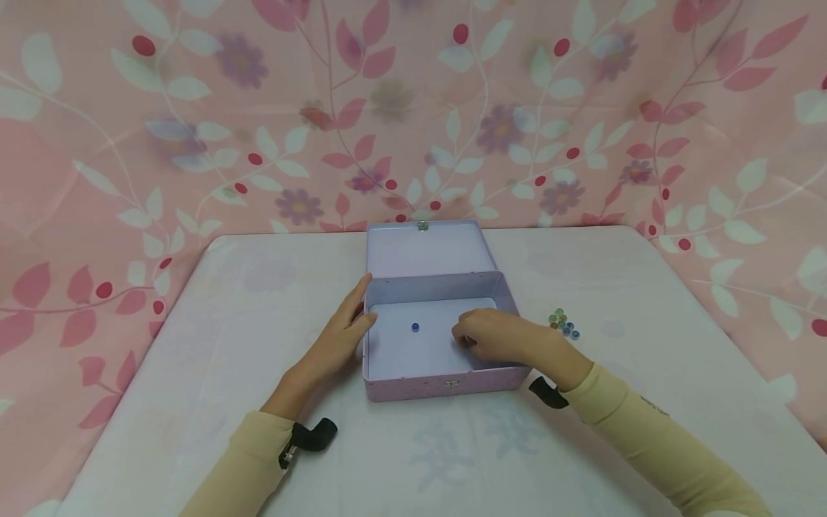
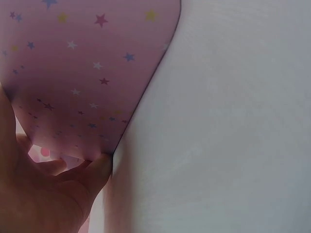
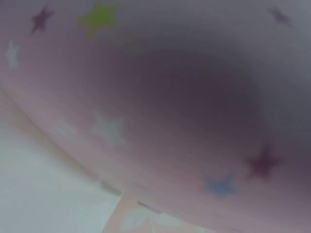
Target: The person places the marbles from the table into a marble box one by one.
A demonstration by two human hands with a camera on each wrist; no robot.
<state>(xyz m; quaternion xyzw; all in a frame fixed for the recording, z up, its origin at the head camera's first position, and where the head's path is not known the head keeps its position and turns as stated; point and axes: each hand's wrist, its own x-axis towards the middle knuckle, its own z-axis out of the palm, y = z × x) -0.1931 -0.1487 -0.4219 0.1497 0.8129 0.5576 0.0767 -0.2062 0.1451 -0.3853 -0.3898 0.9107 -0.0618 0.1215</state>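
An open lilac tin box (image 1: 426, 384) with small stars stands mid-table, its lid (image 1: 423, 249) tipped back. One blue marble (image 1: 415, 327) lies on the box floor. My left hand (image 1: 342, 334) rests flat against the box's left outer wall, fingers straight; the left wrist view shows a fingertip (image 2: 99, 167) touching the starred wall (image 2: 82, 73). My right hand (image 1: 494, 337) reaches over the right rim into the box with fingers curled down; anything under them is hidden. The right wrist view shows only a blurred close-up of the starred box wall (image 3: 170, 97).
A small cluster of several glass marbles (image 1: 564, 323), green and blue, lies on the white table (image 1: 194, 345) just right of the box. A pink floral cloth (image 1: 194, 108) hangs behind and around the table. Black wrist straps (image 1: 313, 435) sit on both beige sleeves.
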